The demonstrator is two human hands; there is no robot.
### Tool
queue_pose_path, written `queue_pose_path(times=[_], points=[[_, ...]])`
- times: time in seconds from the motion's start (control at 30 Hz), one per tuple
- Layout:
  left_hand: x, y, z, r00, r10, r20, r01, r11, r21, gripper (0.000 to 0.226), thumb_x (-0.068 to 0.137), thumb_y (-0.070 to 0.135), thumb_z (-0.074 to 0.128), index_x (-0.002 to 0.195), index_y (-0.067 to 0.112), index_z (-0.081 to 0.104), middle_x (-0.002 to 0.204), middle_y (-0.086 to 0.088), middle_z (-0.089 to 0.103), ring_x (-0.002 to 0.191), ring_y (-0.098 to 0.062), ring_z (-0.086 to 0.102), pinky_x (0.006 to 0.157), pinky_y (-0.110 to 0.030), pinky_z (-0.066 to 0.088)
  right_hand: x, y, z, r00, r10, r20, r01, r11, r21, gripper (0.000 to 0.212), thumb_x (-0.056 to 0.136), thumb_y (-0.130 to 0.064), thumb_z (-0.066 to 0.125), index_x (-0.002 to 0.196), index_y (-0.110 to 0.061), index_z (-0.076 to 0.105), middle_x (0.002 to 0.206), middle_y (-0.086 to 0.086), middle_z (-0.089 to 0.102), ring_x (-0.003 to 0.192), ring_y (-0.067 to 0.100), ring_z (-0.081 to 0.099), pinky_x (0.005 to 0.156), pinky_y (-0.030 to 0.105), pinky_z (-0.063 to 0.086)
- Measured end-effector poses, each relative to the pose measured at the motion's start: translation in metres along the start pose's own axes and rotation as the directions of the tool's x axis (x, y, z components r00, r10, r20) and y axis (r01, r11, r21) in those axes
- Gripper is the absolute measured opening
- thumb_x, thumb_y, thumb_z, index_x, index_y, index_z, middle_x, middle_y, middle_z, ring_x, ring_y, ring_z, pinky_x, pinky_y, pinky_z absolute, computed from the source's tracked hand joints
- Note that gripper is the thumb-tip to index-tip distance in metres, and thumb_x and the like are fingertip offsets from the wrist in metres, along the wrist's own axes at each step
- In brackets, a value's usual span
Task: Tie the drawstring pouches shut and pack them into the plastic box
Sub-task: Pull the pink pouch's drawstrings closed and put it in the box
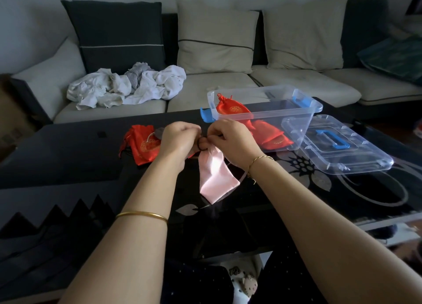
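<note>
A pink satin pouch (pixel 213 176) hangs over the dark glass table, gathered at its top between my hands. My left hand (pixel 179 139) and my right hand (pixel 230 137) both pinch its dark drawstring at the neck, fingers curled, nearly touching each other. Red pouches (pixel 142 147) with gold print lie on the table to the left of my left hand. The clear plastic box (pixel 294 108) with blue latches stands behind my right hand and holds red pouches (pixel 230 108).
The box's clear lid (pixel 342 148) with a blue handle lies flat to the right of the box. A sofa with cushions and a heap of white cloth (pixel 127 85) runs behind the table (pixel 68 148).
</note>
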State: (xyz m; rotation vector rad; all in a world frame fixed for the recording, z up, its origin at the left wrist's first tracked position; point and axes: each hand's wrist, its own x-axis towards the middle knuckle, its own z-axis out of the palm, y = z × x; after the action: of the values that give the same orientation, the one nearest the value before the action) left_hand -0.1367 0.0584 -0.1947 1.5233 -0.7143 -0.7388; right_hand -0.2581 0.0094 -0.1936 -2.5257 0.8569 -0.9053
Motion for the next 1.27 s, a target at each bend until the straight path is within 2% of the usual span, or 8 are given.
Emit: queue_pose_path(times=[0.1, 0.37, 0.53, 0.7, 0.9, 1.0, 1.13, 1.27], points=[[0.001, 0.001, -0.006, 0.995, 0.089, -0.042, -0.086, 0.993, 0.084, 0.022, 0.080, 0.003, 0.063, 0.098, 0.015, 0.061, 0.097, -0.009, 0.063, 0.095, -0.028, 0.065, 0.090, -0.042, 0.053, 0.001, 0.007, -0.001, 0.986, 0.168, 0.014, -0.167, 0.967, 0.194, 0.026, 0.085, -0.005, 0.056, 0.061, -0.014, 0.059, 0.063, -0.001, 0.056, 0.062, 0.013, 0.049, 0.056, 0.019, 0.038], [-0.015, 0.005, 0.004, 0.842, 0.524, 0.128, -0.504, 0.682, 0.530, 0.017, 0.074, 0.004, 0.067, 0.075, 0.020, 0.062, 0.093, 0.001, 0.054, 0.075, -0.005, 0.052, 0.068, -0.006, 0.039, 0.000, 0.013, -0.001, 0.935, 0.345, 0.086, -0.339, 0.795, 0.503, 0.031, 0.087, -0.005, 0.058, 0.057, -0.013, 0.055, 0.055, -0.001, 0.046, 0.050, 0.008, 0.039, 0.050, 0.019, 0.034], [-0.013, 0.002, 0.006, 0.836, 0.532, 0.134, -0.499, 0.637, 0.587, 0.014, 0.076, 0.013, 0.074, 0.091, 0.012, 0.073, 0.107, -0.011, 0.055, 0.095, -0.022, 0.061, 0.091, -0.033, 0.048, 0.000, 0.013, -0.003, 0.911, 0.381, 0.156, -0.383, 0.645, 0.662, 0.027, 0.090, -0.004, 0.055, 0.064, -0.009, 0.057, 0.056, 0.004, 0.043, 0.048, 0.009, 0.038, 0.044, 0.017, 0.033], [-0.008, 0.000, 0.007, 0.851, 0.495, 0.173, -0.491, 0.636, 0.595, 0.020, 0.080, 0.021, 0.073, 0.098, 0.013, 0.074, 0.108, -0.008, 0.057, 0.096, -0.016, 0.059, 0.089, -0.028, 0.047, -0.003, 0.011, -0.006, 0.905, 0.345, 0.248, -0.403, 0.516, 0.756, 0.022, 0.093, -0.005, 0.052, 0.074, -0.010, 0.060, 0.061, 0.001, 0.050, 0.047, 0.003, 0.045, 0.052, 0.017, 0.038], [-0.013, 0.004, 0.010, 0.975, 0.214, 0.063, -0.221, 0.881, 0.418, 0.017, 0.082, 0.018, 0.059, 0.074, 0.006, 0.067, 0.076, -0.008, 0.062, 0.068, -0.015, 0.057, 0.062, -0.027, 0.044, 0.001, 0.012, -0.002, 0.964, 0.263, 0.028, -0.258, 0.911, 0.322, 0.034, 0.090, -0.009, 0.055, 0.057, -0.019, 0.050, 0.057, -0.006, 0.047, 0.053, 0.004, 0.040, 0.050, 0.013, 0.031], [-0.013, 0.013, 0.009, 0.999, -0.049, -0.001, 0.049, 0.984, 0.174, 0.016, 0.079, 0.019, 0.053, 0.067, 0.009, 0.059, 0.076, -0.008, 0.061, 0.078, -0.023, 0.057, 0.071, -0.035, 0.044, 0.001, 0.017, -0.001, 0.969, 0.243, -0.033, -0.231, 0.950, 0.211, 0.028, 0.090, -0.009, 0.053, 0.062, -0.012, 0.053, 0.058, -0.005, 0.049, 0.054, 0.006, 0.042, 0.048, 0.014, 0.031], [-0.012, 0.017, 0.004, 0.993, -0.114, 0.009, 0.114, 0.993, 0.026, 0.028, 0.086, 0.022, 0.053, 0.059, 0.016, 0.048, 0.068, 0.000, 0.058, 0.071, -0.017, 0.055, 0.065, -0.030, 0.043, 0.001, 0.020, 0.000, 0.963, 0.262, -0.071, -0.242, 0.948, 0.208, 0.023, 0.091, -0.010, 0.052, 0.075, 0.005, 0.061, 0.072, 0.014, 0.062, 0.064, 0.017, 0.050, 0.061, 0.031, 0.044], [-0.014, 0.019, 0.000, 0.991, -0.133, 0.022, 0.133, 0.991, -0.004, 0.032, 0.094, 0.021, 0.046, 0.063, 0.017, 0.040, 0.052, 0.003, 0.041, 0.050, -0.012, 0.036, 0.054, -0.025, 0.036, 0.001, 0.022, -0.002, 0.965, 0.251, -0.071, -0.231, 0.948, 0.217, 0.025, 0.089, -0.012, 0.055, 0.066, -0.004, 0.061, 0.063, 0.005, 0.057, 0.055, 0.010, 0.045, 0.056, 0.025, 0.039]])
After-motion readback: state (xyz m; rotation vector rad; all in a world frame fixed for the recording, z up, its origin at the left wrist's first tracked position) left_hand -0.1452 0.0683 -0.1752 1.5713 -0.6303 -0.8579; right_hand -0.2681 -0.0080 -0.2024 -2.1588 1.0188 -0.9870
